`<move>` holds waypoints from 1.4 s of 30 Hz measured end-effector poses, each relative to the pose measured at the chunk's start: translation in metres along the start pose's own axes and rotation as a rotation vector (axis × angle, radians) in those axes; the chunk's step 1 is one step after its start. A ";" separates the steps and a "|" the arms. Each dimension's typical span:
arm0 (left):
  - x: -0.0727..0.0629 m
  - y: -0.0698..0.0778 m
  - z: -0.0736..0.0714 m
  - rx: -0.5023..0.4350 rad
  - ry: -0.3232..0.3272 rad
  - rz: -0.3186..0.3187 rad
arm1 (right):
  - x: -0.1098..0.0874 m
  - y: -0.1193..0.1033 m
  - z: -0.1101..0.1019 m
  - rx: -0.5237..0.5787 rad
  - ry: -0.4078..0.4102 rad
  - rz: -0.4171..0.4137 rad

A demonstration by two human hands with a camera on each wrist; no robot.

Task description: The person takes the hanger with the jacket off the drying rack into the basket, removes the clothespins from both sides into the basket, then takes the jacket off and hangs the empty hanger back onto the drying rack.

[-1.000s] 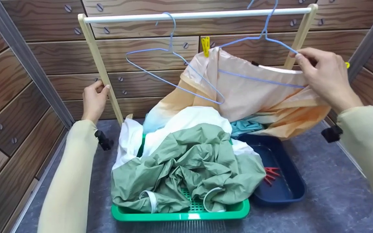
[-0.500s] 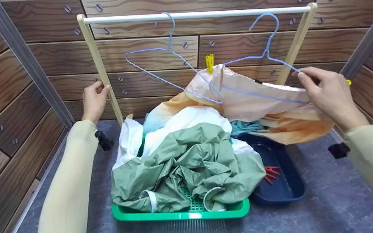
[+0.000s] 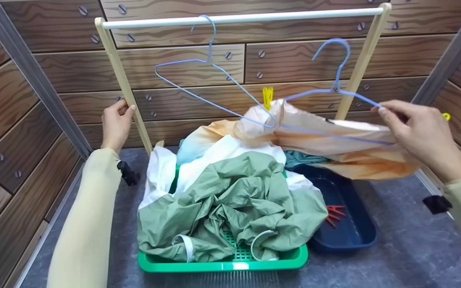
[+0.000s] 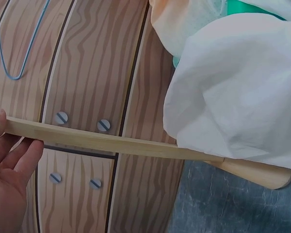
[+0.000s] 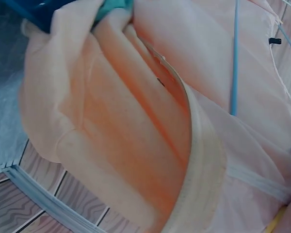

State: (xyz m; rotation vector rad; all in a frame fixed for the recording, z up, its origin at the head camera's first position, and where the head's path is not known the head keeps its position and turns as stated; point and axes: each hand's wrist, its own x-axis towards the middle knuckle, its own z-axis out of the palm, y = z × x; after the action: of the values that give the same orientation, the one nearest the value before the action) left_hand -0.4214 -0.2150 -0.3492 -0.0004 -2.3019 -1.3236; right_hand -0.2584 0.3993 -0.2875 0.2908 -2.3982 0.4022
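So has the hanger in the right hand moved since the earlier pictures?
Yes, down and slightly right: its hook, first seen crossing the white rail, now shows below it.

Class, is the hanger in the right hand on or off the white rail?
Off. The blue hanger, pinched by the right hand, has its whole hook showing below the white rail, clear of it.

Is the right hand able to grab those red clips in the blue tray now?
Probably not yet: the right hand holds a blue hanger. With that let go, the way looks mostly free: the red clips show beside the green cloth.
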 end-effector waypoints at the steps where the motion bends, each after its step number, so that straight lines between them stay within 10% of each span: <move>1: 0.000 0.000 0.000 -0.003 -0.001 0.002 | -0.003 0.001 0.001 -0.005 -0.003 -0.011; 15: 0.001 0.002 0.001 0.015 0.002 0.029 | -0.045 -0.002 0.013 0.036 -0.046 -0.104; 42: -0.003 0.001 -0.001 0.011 -0.013 0.003 | -0.042 -0.040 0.034 0.090 -0.036 -0.231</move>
State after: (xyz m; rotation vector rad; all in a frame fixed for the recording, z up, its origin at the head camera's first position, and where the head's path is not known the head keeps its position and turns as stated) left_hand -0.4183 -0.2146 -0.3490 -0.0091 -2.3195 -1.3134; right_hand -0.2347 0.3542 -0.3313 0.6131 -2.3508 0.4008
